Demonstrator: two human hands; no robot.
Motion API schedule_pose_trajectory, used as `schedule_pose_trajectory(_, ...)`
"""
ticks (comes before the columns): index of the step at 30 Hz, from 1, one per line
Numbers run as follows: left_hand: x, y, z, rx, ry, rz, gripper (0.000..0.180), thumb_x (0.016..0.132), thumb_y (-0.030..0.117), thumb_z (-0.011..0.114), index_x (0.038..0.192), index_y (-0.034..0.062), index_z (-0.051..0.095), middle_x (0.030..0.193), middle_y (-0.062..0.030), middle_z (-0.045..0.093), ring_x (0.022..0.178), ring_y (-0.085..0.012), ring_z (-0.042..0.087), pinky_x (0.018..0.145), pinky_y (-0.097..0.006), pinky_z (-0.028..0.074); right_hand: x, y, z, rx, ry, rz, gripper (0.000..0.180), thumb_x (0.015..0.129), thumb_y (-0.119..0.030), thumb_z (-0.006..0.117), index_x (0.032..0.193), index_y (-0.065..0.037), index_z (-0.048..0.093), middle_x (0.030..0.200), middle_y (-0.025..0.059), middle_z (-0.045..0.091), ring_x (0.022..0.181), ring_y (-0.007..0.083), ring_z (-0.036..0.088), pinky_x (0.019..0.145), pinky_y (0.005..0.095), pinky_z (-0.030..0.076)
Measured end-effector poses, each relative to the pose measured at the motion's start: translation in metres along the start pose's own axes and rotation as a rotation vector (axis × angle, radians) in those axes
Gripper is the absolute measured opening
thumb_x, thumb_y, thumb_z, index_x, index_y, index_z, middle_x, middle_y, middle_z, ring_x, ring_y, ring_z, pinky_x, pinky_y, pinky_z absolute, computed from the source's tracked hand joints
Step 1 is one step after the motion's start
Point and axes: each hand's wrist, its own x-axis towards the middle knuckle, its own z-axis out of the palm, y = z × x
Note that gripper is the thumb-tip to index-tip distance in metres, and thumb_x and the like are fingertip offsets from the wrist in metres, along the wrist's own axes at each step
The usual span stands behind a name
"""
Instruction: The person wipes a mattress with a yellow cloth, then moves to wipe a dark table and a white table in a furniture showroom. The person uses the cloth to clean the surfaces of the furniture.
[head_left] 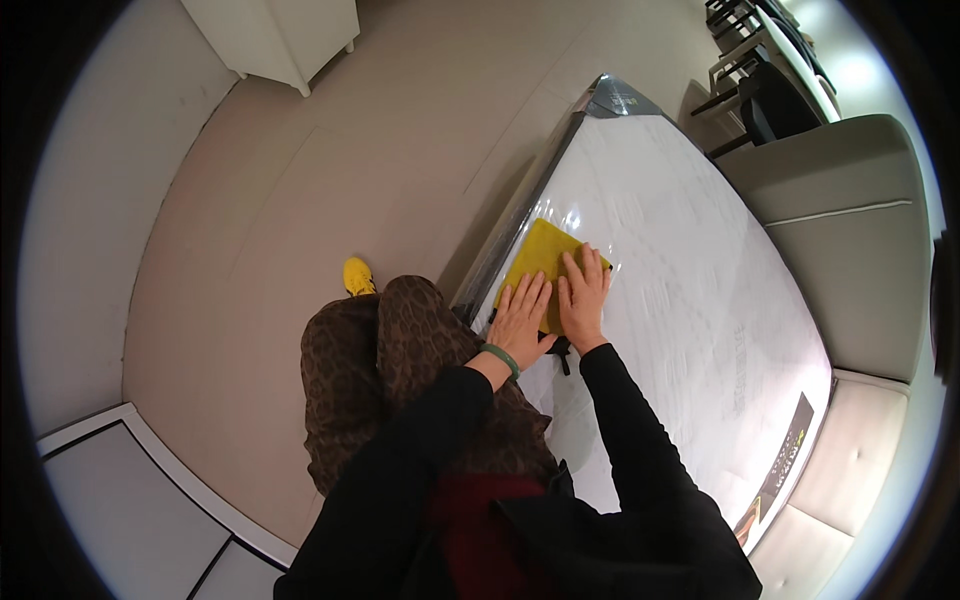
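A flat yellow square (543, 250), which looks like a folded cloth or a soft pouch, lies on a mattress (680, 250) wrapped in clear plastic. My left hand (522, 318) rests flat on its near left part, with a green band round the wrist. Beside it, my right hand (584, 295) lies on the right part with fingers stretched out. Both hands are open and press from above without gripping. A small black strap or tab (562, 352) shows between my wrists; what it belongs to is partly hidden.
The mattress has a dark wrapped corner (620, 97) at the far end. Grey padded headboard panels (850, 210) stand along its right side, with dark chairs (775, 105) beyond. A white cabinet (275, 40) stands far left. My knee is close to the mattress edge.
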Motion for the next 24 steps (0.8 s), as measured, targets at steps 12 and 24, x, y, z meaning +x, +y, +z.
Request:
schedule_pose_trajectory(12,0.0,-0.001,0.0,-0.002,0.017,0.012,0.083,0.083,0.034,0.065,0.148,0.003,0.025,0.157,-0.0143,0.017,0.146,-0.031,0.012,0.117,-0.048,0.009,0.022,0.019,-0.01,-0.084,0.093,-0.014,0.047,0.081,-0.006,0.062,0.126,-0.018,0.057,0.1,0.0085,0.055,0.103,0.0271,0.051,0.098,0.0466,0.031)
schedule_pose_trajectory(24,0.008,0.004,-0.008,-0.124,0.079,0.019,0.076,0.086,0.03,0.062,0.147,0.0032,0.026,0.156,-0.0156,0.018,0.145,-0.0326,0.015,0.117,-0.048,0.011,0.133,0.063,-0.025,-0.234,0.19,0.003,0.052,0.076,-0.003,0.064,0.125,-0.021,0.058,0.096,0.007,0.055,0.098,0.0271,0.052,0.086,0.0438,0.037)
